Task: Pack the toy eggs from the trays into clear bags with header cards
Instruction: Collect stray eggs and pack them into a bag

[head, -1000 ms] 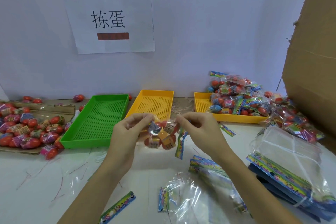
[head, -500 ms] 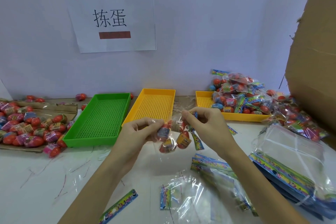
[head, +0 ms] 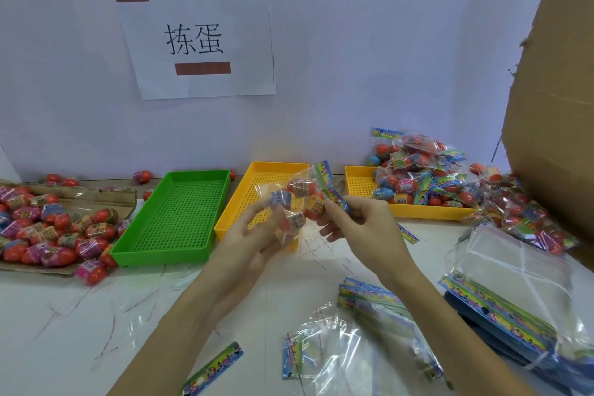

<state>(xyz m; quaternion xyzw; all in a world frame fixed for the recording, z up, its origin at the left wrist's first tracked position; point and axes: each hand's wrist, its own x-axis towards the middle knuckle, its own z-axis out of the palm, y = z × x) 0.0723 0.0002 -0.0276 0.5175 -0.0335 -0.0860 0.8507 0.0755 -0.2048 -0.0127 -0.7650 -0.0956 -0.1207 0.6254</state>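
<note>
A clear bag of toy eggs [head: 297,202] with a colourful header card [head: 326,180] hangs above the middle yellow tray [head: 254,199]. My right hand [head: 360,228] pinches the bag by its header card. My left hand [head: 254,238] is below the bag with loose fingers touching its underside. Loose toy eggs [head: 58,228] lie heaped on cardboard at the left. Packed bags [head: 427,177] are piled on the right yellow tray [head: 360,183]. Empty clear bags with header cards [head: 514,292] are stacked at the right.
An empty green tray [head: 180,215] sits left of the middle yellow one. Loose clear bags [head: 353,347] and a header card strip [head: 215,370] lie near the front. A large cardboard box [head: 556,106] stands at the right. A paper sign [head: 196,42] hangs on the wall.
The bag has risen and swung to the right, its header card now pointing up. My left hand has let go of the top and dropped under the bag.
</note>
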